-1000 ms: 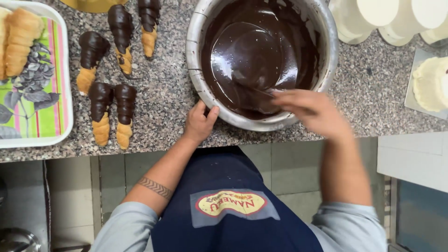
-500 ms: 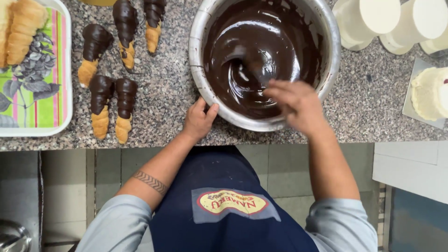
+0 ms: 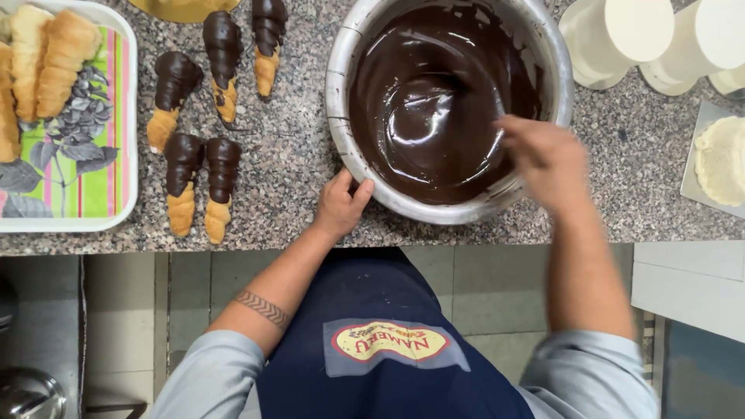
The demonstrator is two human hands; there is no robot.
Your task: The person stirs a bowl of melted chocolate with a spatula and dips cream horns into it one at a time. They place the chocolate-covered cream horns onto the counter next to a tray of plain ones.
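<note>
A large round metal bowl (image 3: 341, 116) of glossy melted dark chocolate (image 3: 434, 101) sits at the upper middle of the frame on a speckled grey granite counter (image 3: 287, 171). The left hand (image 3: 340, 203) rests just below the bowl's lower left edge, fingers loosely spread and thumb raised, touching the bowl's outer wall rather than gripping it. The right hand (image 3: 543, 159) hovers over the bowl's right rim, blurred, fingers curled inward as if around a handle; whether it actually holds something cannot be told, because nothing shows clearly in its grip.

Left of the bowl, five cone-shaped pastry horns (image 3: 194, 182) lie on the counter, their wide ends coated in dark chocolate and their narrow tips bare and golden. At the far left edge stands a white rectangular tray (image 3: 128, 140) with a striped, leaf-patterned lining, holding plain uncoated pastry horns (image 3: 54, 58). In the upper right corner stand white cylindrical containers (image 3: 621, 35), and at the right edge lies a pale round of dough (image 3: 722, 159).
</note>
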